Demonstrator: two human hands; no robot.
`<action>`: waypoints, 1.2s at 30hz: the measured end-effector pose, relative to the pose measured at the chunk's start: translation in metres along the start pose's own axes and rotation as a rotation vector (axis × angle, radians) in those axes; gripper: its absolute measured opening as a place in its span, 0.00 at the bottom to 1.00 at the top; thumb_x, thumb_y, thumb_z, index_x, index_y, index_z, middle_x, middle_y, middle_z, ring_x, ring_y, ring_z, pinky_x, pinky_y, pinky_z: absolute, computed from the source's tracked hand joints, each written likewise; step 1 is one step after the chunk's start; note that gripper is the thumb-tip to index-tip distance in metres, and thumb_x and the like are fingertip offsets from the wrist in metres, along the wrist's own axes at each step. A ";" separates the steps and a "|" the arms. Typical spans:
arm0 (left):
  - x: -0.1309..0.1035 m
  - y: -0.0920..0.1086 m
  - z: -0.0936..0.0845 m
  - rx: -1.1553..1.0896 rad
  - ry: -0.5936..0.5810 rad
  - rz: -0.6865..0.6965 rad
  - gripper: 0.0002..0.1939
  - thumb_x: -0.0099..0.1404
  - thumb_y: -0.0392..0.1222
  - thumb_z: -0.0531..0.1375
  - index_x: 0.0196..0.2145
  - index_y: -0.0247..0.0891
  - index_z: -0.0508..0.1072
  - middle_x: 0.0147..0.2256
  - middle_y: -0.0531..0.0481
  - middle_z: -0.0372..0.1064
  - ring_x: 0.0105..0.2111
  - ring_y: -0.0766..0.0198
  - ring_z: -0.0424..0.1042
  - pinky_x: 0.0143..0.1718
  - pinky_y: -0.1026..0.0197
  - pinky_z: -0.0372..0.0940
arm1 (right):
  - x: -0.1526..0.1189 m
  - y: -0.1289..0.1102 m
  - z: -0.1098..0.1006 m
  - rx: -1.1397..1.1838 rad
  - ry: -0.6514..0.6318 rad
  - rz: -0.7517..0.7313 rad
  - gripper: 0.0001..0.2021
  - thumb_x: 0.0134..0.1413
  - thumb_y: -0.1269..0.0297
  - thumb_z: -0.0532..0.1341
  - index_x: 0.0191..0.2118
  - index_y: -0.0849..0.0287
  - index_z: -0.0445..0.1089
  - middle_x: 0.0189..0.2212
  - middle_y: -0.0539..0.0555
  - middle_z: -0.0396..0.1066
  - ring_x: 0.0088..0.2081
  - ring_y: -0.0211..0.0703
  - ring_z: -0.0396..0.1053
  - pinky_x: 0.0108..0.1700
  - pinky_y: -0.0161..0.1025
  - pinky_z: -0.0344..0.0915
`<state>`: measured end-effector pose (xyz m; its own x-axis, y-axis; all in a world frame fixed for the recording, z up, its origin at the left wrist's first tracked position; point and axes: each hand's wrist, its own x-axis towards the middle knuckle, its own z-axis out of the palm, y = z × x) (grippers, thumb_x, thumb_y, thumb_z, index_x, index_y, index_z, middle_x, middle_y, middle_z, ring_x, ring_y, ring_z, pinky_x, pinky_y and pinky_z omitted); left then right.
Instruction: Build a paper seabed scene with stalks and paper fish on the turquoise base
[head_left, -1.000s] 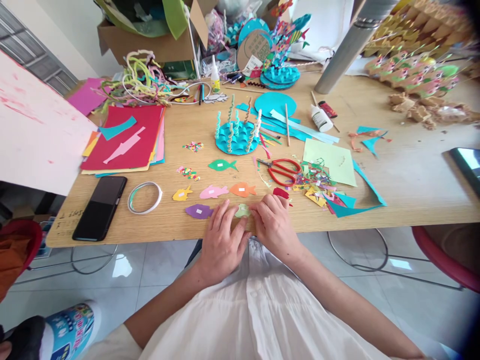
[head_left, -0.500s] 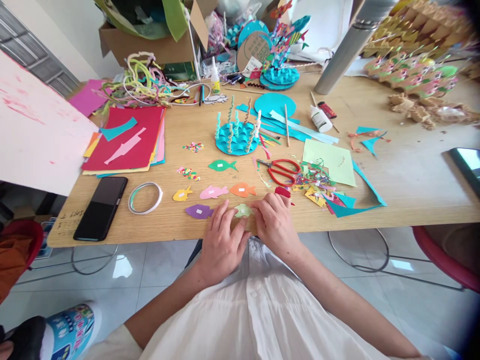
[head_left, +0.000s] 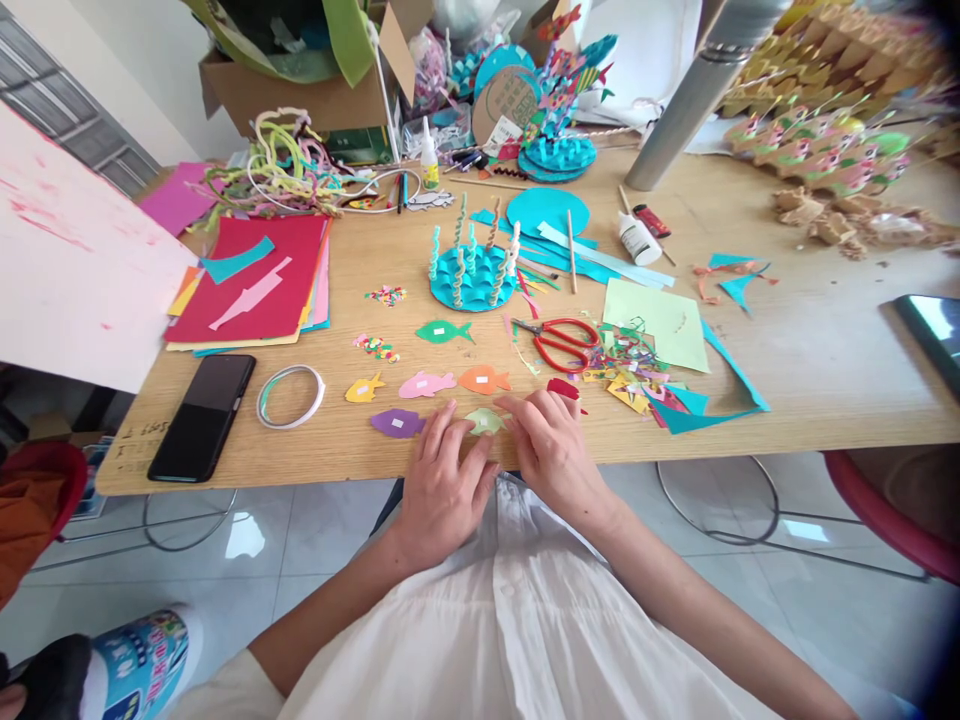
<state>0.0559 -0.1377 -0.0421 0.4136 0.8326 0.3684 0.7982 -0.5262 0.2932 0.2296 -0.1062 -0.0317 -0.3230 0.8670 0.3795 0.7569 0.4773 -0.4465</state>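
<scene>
Your left hand (head_left: 446, 485) lies loosely on the wooden table (head_left: 300, 455), fingers bent and spread, not closed on anything. Its thumb and finger are by the small pale green paper fish (head_left: 484, 420) with a white square sticker, close to the table's front edge. Your right hand (head_left: 559, 450) has its fingertips at the fish's tail; you can't tell if they pinch it. More of the pale green fish shows now than a second ago, since your right fingers have moved off it a little.

A flat purple paper fish (head_left: 396, 423) sits just left of your left hand. A dark red paper piece (head_left: 562, 388) peeks out past your right hand, partly hidden. Next come yellow (head_left: 364, 388), pink (head_left: 426, 384) and orange (head_left: 484, 378) paper fish in a row, with the red-handled scissors (head_left: 550, 332) and curly, messy paper scraps (head_left: 637, 350) to the right. Behind the row is a green paper fish (head_left: 442, 331), then a bumpy blue round base (head_left: 472, 290) with twisty sticks standing up. Farther back lies a smooth blue paper circle (head_left: 547, 212).
</scene>
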 end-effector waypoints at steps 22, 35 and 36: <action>0.000 0.001 -0.002 0.019 -0.003 0.000 0.13 0.68 0.40 0.56 0.49 0.37 0.72 0.49 0.40 0.67 0.63 0.44 0.54 0.59 0.39 0.60 | 0.007 -0.002 -0.003 -0.127 -0.090 -0.152 0.08 0.61 0.73 0.53 0.40 0.61 0.69 0.36 0.58 0.66 0.40 0.48 0.58 0.46 0.48 0.54; 0.000 0.000 0.001 0.015 0.006 -0.003 0.12 0.68 0.41 0.56 0.47 0.37 0.73 0.49 0.40 0.66 0.63 0.44 0.53 0.60 0.40 0.59 | 0.017 -0.001 -0.008 -0.230 -0.155 -0.254 0.09 0.63 0.66 0.56 0.35 0.60 0.72 0.34 0.56 0.67 0.39 0.48 0.56 0.47 0.49 0.52; -0.001 0.001 0.001 0.011 0.005 -0.003 0.11 0.68 0.41 0.56 0.46 0.37 0.73 0.50 0.40 0.66 0.63 0.44 0.53 0.60 0.40 0.59 | 0.017 -0.001 -0.007 -0.238 -0.158 -0.257 0.09 0.63 0.67 0.56 0.35 0.60 0.72 0.33 0.56 0.67 0.39 0.48 0.56 0.47 0.49 0.52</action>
<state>0.0566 -0.1382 -0.0430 0.4096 0.8331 0.3717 0.8041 -0.5221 0.2842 0.2268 -0.0927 -0.0191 -0.5887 0.7439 0.3161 0.7448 0.6512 -0.1454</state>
